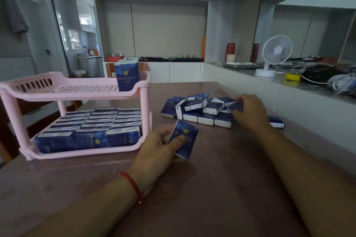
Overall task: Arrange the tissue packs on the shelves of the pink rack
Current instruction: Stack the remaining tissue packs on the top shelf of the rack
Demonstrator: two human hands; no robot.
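A: Hands?

B: Left hand (pixel 160 145) is wrapped around 1 dark blue rectangular tissue pack (pixel 183 139), thumb across its printed face, pack tilted just off the brown table (pixel 212 188). Right hand (pixel 248 108) is reaching out, fingers curled on a pack (pixel 236 106) at the right edge of the loose pile of blue-and-white tissue packs (pixel 198 110). Looks gripped, not lifted clear.

A: Why both at once?

B: Probably gathering 2 packs before loading. Left forearm angles in from bottom left, red string bracelet (pixel 133 185) on the wrist; right arm is stretched long across the table.

A: Rack status?

B: Pink plastic 2-tier rack (pixel 143 101) sits left of the pile. Bottom shelf is full, 3 rows of packs on edge (pixel 90 127), packed tight so they prop each other up. Top shelf has only 1 short row of upright packs (pixel 127 75) at its right end, rest bare.

A: So top shelf next?

B: My guess, yes. 1 stray pack (pixel 276 122) lies apart beyond the right wrist.
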